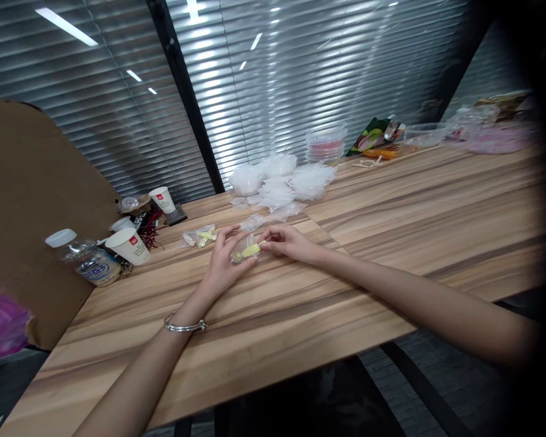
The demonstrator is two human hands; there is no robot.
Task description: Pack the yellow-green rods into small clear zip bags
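Over the middle of the table [368,212], my two hands meet at a small clear plastic bag [238,257] with a yellow piece [251,250] at it. My left hand [222,262], with a silver bangle on its wrist, curls around the bag's left side, thumb along the near edge. From the right, my right hand [289,243] pinches the end of the yellow piece with thumb and fingertips. Whether the piece is fully inside the bag cannot be made out. Just left of my left hand lie small clear bags with yellow pieces [206,235].
Beyond my hands is a heap of clear plastic bags [277,188], with stacked clear tubs [326,142] behind. Paper cups [128,246] and a tilted plastic bottle [93,262] are at the left, beside a cardboard sheet [36,200]. A green packet [368,136] lies at the back right.
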